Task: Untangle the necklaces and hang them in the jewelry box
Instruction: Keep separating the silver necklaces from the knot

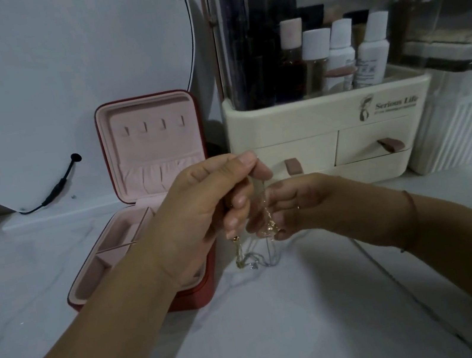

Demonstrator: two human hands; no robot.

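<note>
A red jewelry box [207, 293] with pink lining stands open on the white table; its upright lid [154, 145] shows several small hooks with nothing on them and a gathered pocket. Just right of the box, my left hand [211, 208] is raised and pinches thin gold necklace chains [268, 223] at the top. The chains hang down to a tangled bunch [254, 261] of gold and silver on the table. My right hand [298, 205] pinches the hanging chain lower down, near a gold pendant.
A cream cosmetics organizer [332, 144] with drawers and bottles stands right behind my hands. A round mirror [56, 84] with a black cable [58, 189] leans at back left. A thin silver chain [402, 285] trails across the table toward the lower right.
</note>
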